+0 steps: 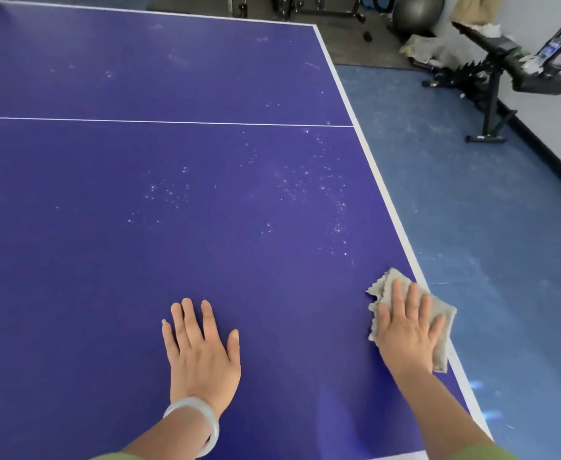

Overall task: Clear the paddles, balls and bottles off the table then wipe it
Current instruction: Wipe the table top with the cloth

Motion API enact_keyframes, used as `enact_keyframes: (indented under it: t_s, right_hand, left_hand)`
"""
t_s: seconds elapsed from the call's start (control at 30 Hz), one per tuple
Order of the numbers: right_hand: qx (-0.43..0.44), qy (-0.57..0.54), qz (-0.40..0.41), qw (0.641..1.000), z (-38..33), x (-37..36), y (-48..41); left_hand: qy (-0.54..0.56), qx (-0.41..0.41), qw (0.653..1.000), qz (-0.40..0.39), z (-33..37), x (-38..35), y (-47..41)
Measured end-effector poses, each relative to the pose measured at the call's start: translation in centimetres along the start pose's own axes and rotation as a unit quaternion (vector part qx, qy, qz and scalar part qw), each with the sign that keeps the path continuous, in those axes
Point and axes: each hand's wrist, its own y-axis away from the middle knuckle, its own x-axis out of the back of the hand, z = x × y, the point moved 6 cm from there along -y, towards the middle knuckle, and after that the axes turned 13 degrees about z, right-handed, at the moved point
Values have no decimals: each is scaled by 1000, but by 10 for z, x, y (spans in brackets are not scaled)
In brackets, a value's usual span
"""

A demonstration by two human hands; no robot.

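Blue table [206, 78] fills most of the view, with a thin white line [172, 121] across it and a white border along its right edge. Pale specks [305, 190] are scattered over the surface, thickest toward the right edge; the near strip around the hands looks free of them.

Cloth [446, 315], grey and folded, lies at the near right edge, partly over the border. Right hand [405, 327] is flat on it, fingers straight, pressing and not gripping. Left hand [202, 346] lies flat on bare surface near the near edge, fingers spread, holding nothing; a pale bangle [192, 423] is on that wrist.

Floor [471, 210] right of the table is blue and scuffed. By the white wall stands a black frame [491, 94] carrying a bottle [551, 48]. A grey ball [418, 9] sits beyond the far right corner.
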Motion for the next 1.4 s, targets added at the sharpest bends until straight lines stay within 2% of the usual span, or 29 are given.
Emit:
enact_keyframes:
  t_s: [0.03,0.1,0.2,0.27,0.33,0.37,0.4,0.47,0.5,0.53,0.7,0.83,0.93,1.03,1.13,1.2,1.23,1.33,1.4]
  right_hand:
    - [17,-5,20,1000,-13,2,13]
    - [134,-8,71,988,-59,4,55]
    - [329,-14,37,943,-129,-8,113]
    - [395,-6,12,918,-148,-7,107]
    - [443,36,30,895,-142,-11,72]
    - [426,57,38,902,-131,-12,49]
    - [364,62,34,929,-114,-10,21]
    - [188,39,40,981,-78,-7,-22]
    - [127,27,34,991,-66,-8,-30]
    - [103,18,33,994,-62,-9,-30]
    - [112,27,32,993,-67,-10,-7]
    - [135,33,32,990,-63,-15,3]
    - [159,25,30,986,-78,-15,15]
    - [262,17,19,965,-104,-14,27]
    - [394,16,9,919,-122,-9,21]
    - [449,32,12,893,-120,-8,-5]
    - [438,40,21,898,-114,-10,-27]
    - [263,48,45,963,-82,-15,-105]
    - [187,43,33,981,-66,-16,-119]
  left_hand:
    - [0,0,1000,-1,0,0,0]
    - [0,-1,1000,-3,0,0,0]
    - [4,-5,1000,1,1,2,-1]
    - [5,-5,1000,4,1,2,0]
    - [8,-6,1000,6,0,2,-1]
    - [10,-7,1000,7,0,1,-1]
    - [12,-8,1000,8,0,1,-2]
    - [17,-11,1000,9,0,0,-2]
    - [20,-11,1000,9,0,0,-1]
    - [24,-12,1000,10,-1,1,-2]
    - [49,-7,999,9,-4,1,-2]
    - [89,27,996,14,-3,2,-10]
    - [103,15,994,13,12,9,-29]
    - [77,17,997,-10,33,6,-56]
    - [59,48,997,-28,49,-5,-74]
    - [52,61,996,-26,56,-10,-77]
    - [45,59,997,-19,58,-11,-75]
    - [22,46,999,-6,60,-15,-72]
    - [15,50,999,1,59,-18,-71]
